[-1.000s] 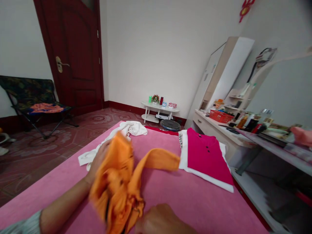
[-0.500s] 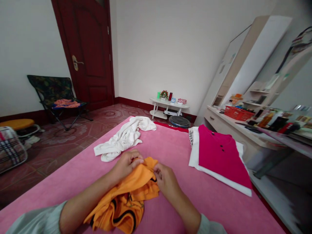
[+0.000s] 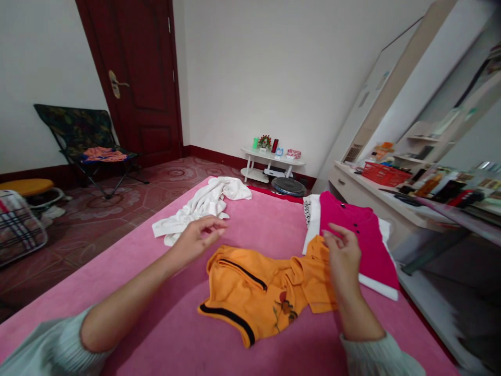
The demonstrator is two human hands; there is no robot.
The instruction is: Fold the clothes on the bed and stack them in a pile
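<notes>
An orange garment with black trim and a printed flower [image 3: 242, 292] lies spread crookedly across the pink bed cover [image 3: 164, 324]. My left hand [image 3: 200, 237] hovers above the garment's upper left side, holding nothing, fingers loosely bent and apart. At the garment's bunched right end is my right hand [image 3: 344, 256]; its fingers are half curled and look apart, with no cloth visibly pinched, and the hand and wrist cover part of the fabric. Beyond my left hand lies a crumpled white garment [image 3: 203, 203]. Folded magenta clothing [image 3: 360, 230] rests over white clothing to the right.
A dressing table with a red basket [image 3: 385, 174] and bottles borders the bed on the right. Past the foot stands a low white stand [image 3: 270, 156]. On the left are a folding chair [image 3: 74, 125], a stool [image 3: 27, 187] and a dark red door [image 3: 136, 78].
The orange garment has gone from a gathered bundle in both hands to spread out, farther right. My hands have moved apart and the left has let go. The view has shifted slightly.
</notes>
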